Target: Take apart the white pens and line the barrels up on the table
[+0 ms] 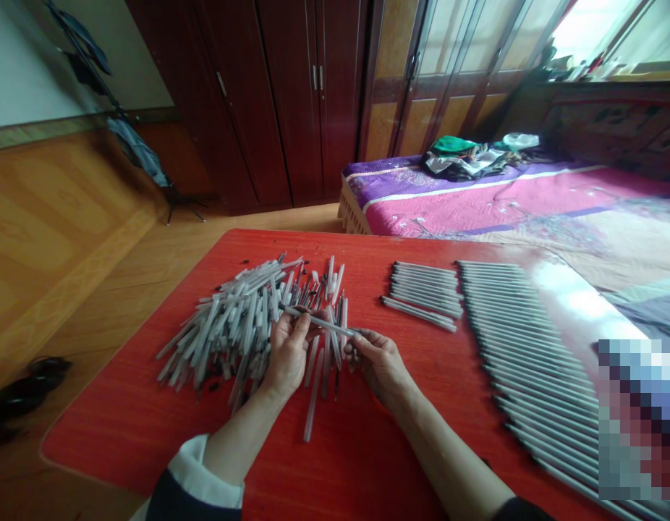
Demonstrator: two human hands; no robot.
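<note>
Between my two hands a slim translucent pen (331,325) with a dark left end slants over the red table. My left hand (290,349) pinches it near the dark end, thumb on top. The fingers of my right hand (377,356) are closed round its other end. Beyond and left of my left hand spreads a loose pile of clear pen barrels (226,329) mixed with dark thin pieces. Several more barrels (314,394) lie scattered just below and between my hands. What the fingertips cover is hidden.
On the red table (150,441), a small row of dark-ended pens (425,286) lies right of the hands. Further right runs a long row of similar pens (530,362). A bed (448,206) with folded clothes stands behind, and a coat stand (118,108) at the left.
</note>
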